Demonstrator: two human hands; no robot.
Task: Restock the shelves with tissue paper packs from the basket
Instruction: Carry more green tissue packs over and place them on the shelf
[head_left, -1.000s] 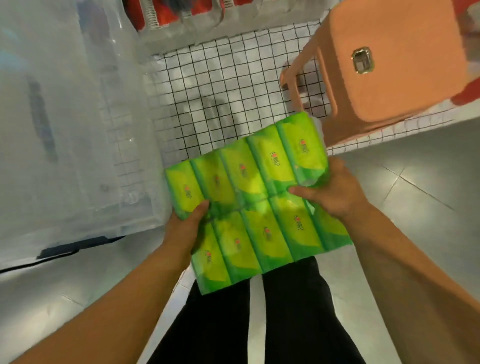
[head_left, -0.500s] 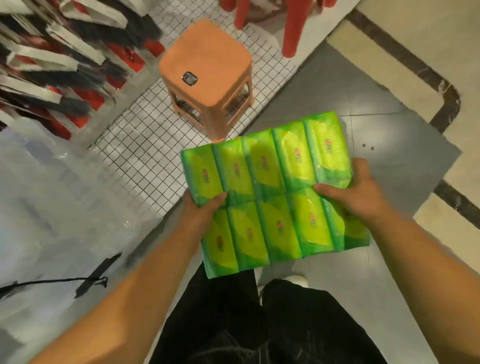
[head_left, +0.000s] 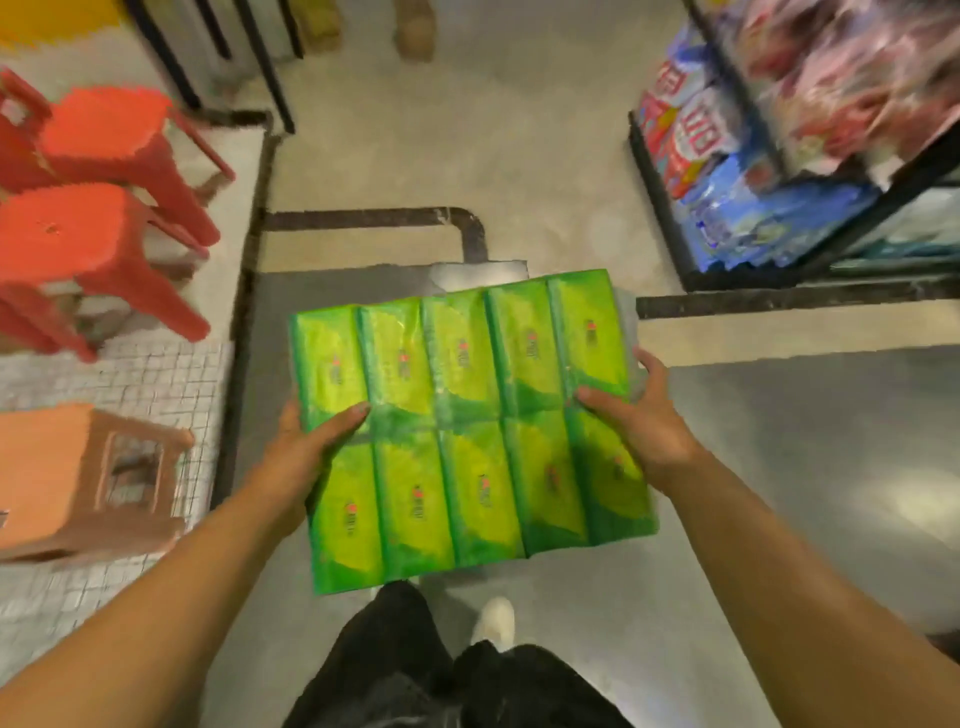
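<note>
The green tissue pack (head_left: 467, 426) is held flat and face up in mid-air above the floor (head_left: 519, 156), its long side running left to right and its right end tipped slightly up. It is a bundle of 10 small packets under 1 clear wrap, in 2 rows of 5, each with a small red mark on its face.

The left hand (head_left: 306, 452) grips the pack's left edge at the seam between the 2 rows. Its thumb lies across the top of the wrap, and its fingers go under the pack, out of sight. The right hand (head_left: 649, 431) grips the pack's right edge at the same seam, with the thumb pressed on top and the fingers curled round the side.

Beyond the pack's far right corner, well apart from it, stands a black-framed shelf (head_left: 753, 275) stocked with blue packs (head_left: 779, 208) and red-and-white packs (head_left: 685, 140); their print is too blurred to read. To the pack's left, 2 red stools (head_left: 88, 228) stand on a pale floor area, and a peach stool (head_left: 57, 467) stands nearer on small white tiles (head_left: 130, 374). Directly below the pack's near edge are the person's dark trousers (head_left: 415, 675) and 1 white shoe (head_left: 496, 621).
</note>
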